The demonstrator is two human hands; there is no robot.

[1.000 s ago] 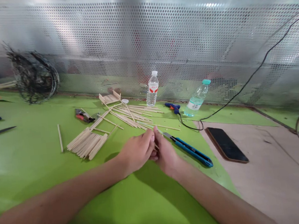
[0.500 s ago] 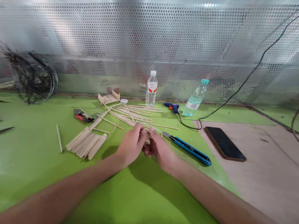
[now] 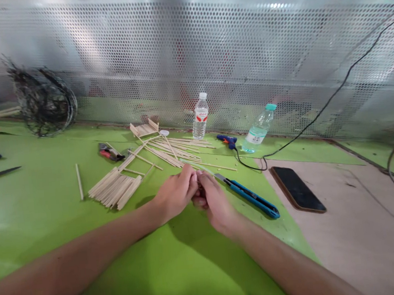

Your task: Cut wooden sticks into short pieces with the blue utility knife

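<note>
My left hand [image 3: 175, 190] and my right hand [image 3: 219, 204] are pressed together above the green table. Both are closed around a small bunch of short wooden sticks, which the fingers now hide almost wholly. Just right of my right hand lies a blue utility knife [image 3: 253, 199] with its blade out. Beyond the hands, long thin wooden sticks [image 3: 176, 147] are spread in a loose pile. To the left, a flat panel of sticks [image 3: 111, 189] joins a narrow frame of sticks.
A glue gun [image 3: 227, 140] with a black cord lies by two bottles, one clear [image 3: 200, 116] and one green-capped [image 3: 259, 129]. A phone [image 3: 298, 188] rests at right. Red-handled pliers [image 3: 110, 152], a small stick-built piece [image 3: 145, 128] and tangled wire [image 3: 44, 102] are further left.
My hands have closed tighter together, and the short sticks that showed between the fingers are now covered. The things on the table have stayed in place.
</note>
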